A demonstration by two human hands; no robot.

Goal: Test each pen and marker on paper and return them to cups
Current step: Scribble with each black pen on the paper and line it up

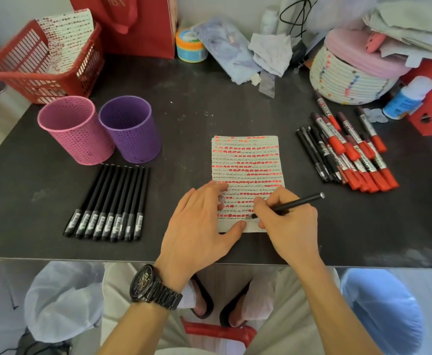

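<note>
A sheet of paper (248, 160) covered in rows of red marks and black scribbles lies at the table's middle. My left hand (202, 221) presses flat on its lower left corner. My right hand (286, 224) grips a black pen (299, 201), tip down on the paper's bottom lines. A pink mesh cup (75, 129) and a purple mesh cup (130, 128) stand upright at the left. Below them lies a neat row of several black pens (110, 201). A pile of red markers (356, 149) and black pens (317, 155) lies at the right.
On the dark table (197, 98) stand a red basket (40, 62) with marked paper at the back left and a red bag (133, 21) behind. A lidded woven basket (350, 73), a white-blue bottle (407, 98), cloths and a tub (190, 47) crowd the back.
</note>
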